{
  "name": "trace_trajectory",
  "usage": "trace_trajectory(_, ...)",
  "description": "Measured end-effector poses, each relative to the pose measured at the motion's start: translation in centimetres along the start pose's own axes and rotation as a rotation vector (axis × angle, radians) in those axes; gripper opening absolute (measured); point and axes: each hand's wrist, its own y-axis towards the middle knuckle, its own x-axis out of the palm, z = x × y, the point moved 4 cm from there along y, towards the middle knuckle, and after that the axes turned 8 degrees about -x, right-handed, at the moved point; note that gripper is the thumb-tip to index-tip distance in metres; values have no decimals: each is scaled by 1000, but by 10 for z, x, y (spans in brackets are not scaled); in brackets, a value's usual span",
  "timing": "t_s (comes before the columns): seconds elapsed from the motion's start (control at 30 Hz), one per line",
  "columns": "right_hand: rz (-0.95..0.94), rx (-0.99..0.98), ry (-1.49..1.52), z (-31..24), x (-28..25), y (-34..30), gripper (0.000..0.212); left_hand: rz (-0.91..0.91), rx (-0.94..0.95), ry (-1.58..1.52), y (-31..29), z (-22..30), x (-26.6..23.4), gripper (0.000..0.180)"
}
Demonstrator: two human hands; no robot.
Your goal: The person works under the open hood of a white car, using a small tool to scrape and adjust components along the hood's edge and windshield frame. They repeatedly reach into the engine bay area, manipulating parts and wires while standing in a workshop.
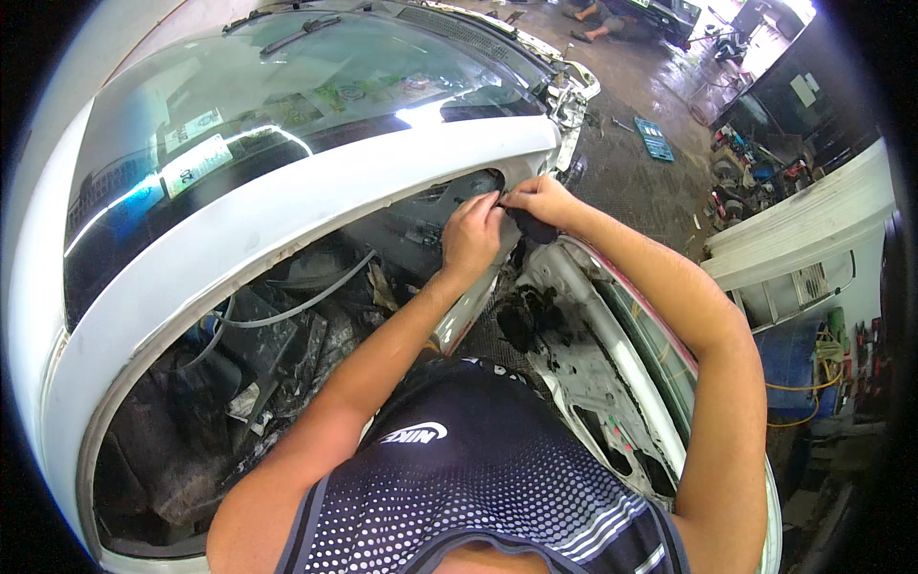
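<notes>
Both my hands meet at the front corner of the car's door opening, by the foot of the white windshield pillar (382,172). My left hand (471,232) is closed, its thumb and fingertips pinched together at the black edge there. From the other side my right hand (543,203) pinches close to the left fingertips. What lies between the fingers is small, dark and mostly hidden. Just below my right hand is a black rounded part (535,228), partly covered. The open car door (574,354), its inner panel bare, stands right of my body.
The stripped cabin (287,335) with loose trim and a grey curved strip (316,308) lies left. A blue tool case (654,140) is on the dark floor beyond the door. Tools and parts (741,172) pile at right. Far back, another person's leg (598,27) shows.
</notes>
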Motion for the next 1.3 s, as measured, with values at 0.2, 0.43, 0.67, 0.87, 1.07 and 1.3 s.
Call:
trace_trajectory(0.2, -60, 137, -58, -27, -3, -7, 45, -128, -229, -113, -8, -28, 17, 25)
trace_trajectory(0.43, 3, 26, -488, -25, -30, -1, 40, -308, -691, -673, -16, -40, 90, 19)
trace_trajectory(0.67, -107, 15, -640, -8, -29, 15, 31, -309, -734, -740, -15, -54, 128, 15)
trace_trajectory(0.87, -9, 66, -707, 30, -39, 10, 44, -326, -631, -493, -63, -125, 177, 19)
trace_trajectory(1.07, 48, 40, -491, 56, -30, 5, 36, -383, -297, -265, -53, -131, 206, 18)
trace_trajectory(1.3, -22, 41, -476, 71, -32, 10, 27, -459, -277, -117, -45, -121, 214, 20)
